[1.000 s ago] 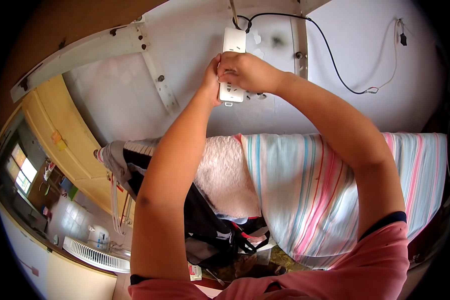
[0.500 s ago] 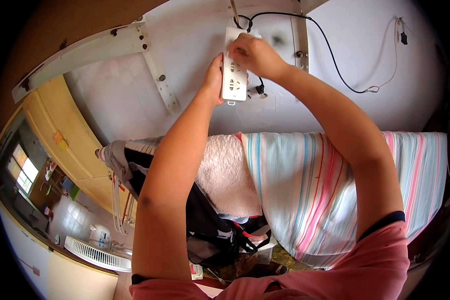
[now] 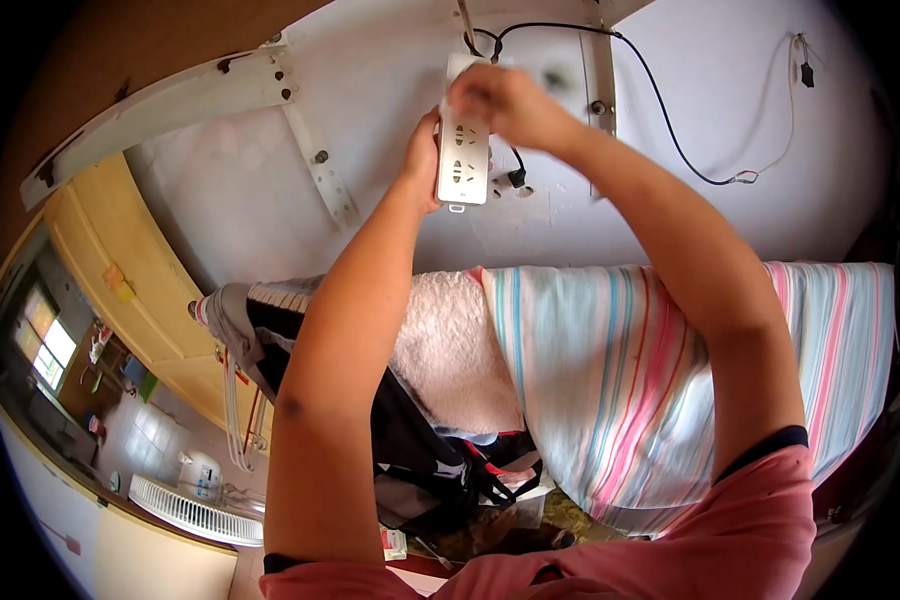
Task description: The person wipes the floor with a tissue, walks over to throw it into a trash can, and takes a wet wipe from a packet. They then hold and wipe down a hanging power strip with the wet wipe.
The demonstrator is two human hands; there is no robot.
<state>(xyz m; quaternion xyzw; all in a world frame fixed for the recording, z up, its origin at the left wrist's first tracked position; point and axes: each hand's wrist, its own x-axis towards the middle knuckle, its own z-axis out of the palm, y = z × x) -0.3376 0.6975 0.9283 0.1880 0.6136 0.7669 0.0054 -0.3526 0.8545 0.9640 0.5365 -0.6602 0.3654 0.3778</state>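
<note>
A white power strip (image 3: 464,172) stands upright against the pale wall, its several sockets facing me. My left hand (image 3: 425,160) grips it along its left side, with the fingers hidden behind. My right hand (image 3: 508,104) covers the strip's upper part. Its fingers are curled in and smeared by motion, so whatever they hold cannot be made out. Just right of the strip hangs a black plug (image 3: 517,177). Above the strip, a black cable (image 3: 560,25) loops and runs off to the right along the wall.
Below the wall hang a striped cloth (image 3: 590,380), a fluffy pale towel (image 3: 455,350) and dark clothing (image 3: 420,460). Metal brackets (image 3: 320,157) with bolts are fixed to the wall. A white fan (image 3: 195,510) stands at lower left, near a yellow door (image 3: 140,280).
The strip and both hands have shifted slightly left in view. My right hand has turned a little at the strip's upper part. My left hand keeps its grip.
</note>
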